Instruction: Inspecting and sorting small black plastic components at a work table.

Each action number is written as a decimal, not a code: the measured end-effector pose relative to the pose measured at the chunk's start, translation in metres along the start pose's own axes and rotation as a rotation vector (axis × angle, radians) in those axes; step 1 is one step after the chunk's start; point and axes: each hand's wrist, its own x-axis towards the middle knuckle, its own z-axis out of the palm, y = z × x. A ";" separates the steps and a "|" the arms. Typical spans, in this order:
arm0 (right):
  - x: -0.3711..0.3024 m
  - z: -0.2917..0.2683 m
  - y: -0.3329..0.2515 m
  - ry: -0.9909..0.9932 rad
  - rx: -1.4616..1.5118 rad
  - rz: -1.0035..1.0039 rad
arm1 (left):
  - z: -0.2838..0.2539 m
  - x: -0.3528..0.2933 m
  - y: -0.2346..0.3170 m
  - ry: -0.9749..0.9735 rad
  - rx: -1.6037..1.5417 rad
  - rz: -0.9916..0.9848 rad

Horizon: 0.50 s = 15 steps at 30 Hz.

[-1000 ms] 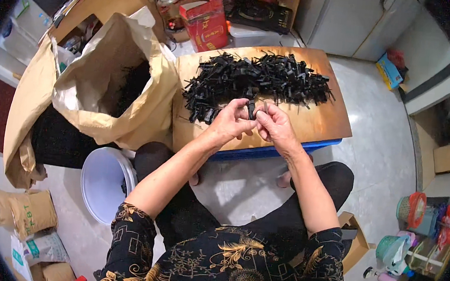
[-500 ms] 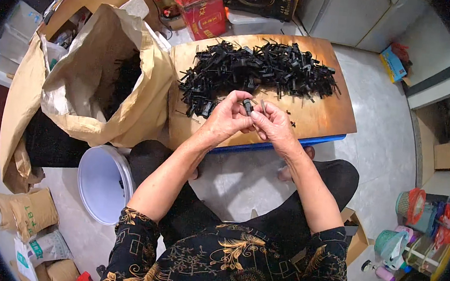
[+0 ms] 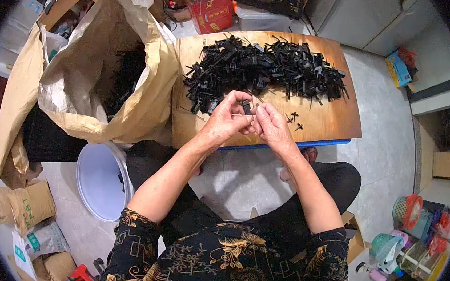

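Note:
My left hand point(image 3: 228, 120) is pinching a small black plastic part point(image 3: 246, 107) between thumb and fingers, above the near edge of a wooden board point(image 3: 323, 114). Right beside it, almost touching, my right hand point(image 3: 272, 124) has its fingers pressed together at the part. What the right fingers hold, if anything, is too small to make out. Beyond both hands a long heap of black plastic parts point(image 3: 263, 66) with thin prongs covers much of the board. A few black cross-shaped scraps point(image 3: 298, 127) lie just right of my right hand.
A large open paper sack point(image 3: 148, 99) with more black parts inside stands left of the board. Below it is a white bucket point(image 3: 90, 182) by my left knee. A red box point(image 3: 207, 8) stands behind the board. Baskets point(image 3: 387, 245) sit at the lower right.
More black scraps show on the board beside my right hand. The part in my left hand has turned slightly. The whole view has shifted a little.

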 end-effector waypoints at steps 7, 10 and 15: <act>-0.002 0.006 -0.012 -0.076 -0.219 -0.085 | -0.005 0.003 -0.002 0.002 0.034 -0.029; 0.002 0.002 -0.004 -0.047 -0.359 -0.012 | -0.008 0.006 -0.009 -0.002 0.104 -0.045; 0.005 0.001 -0.004 -0.017 -0.396 -0.004 | -0.006 0.011 -0.013 0.009 0.210 -0.038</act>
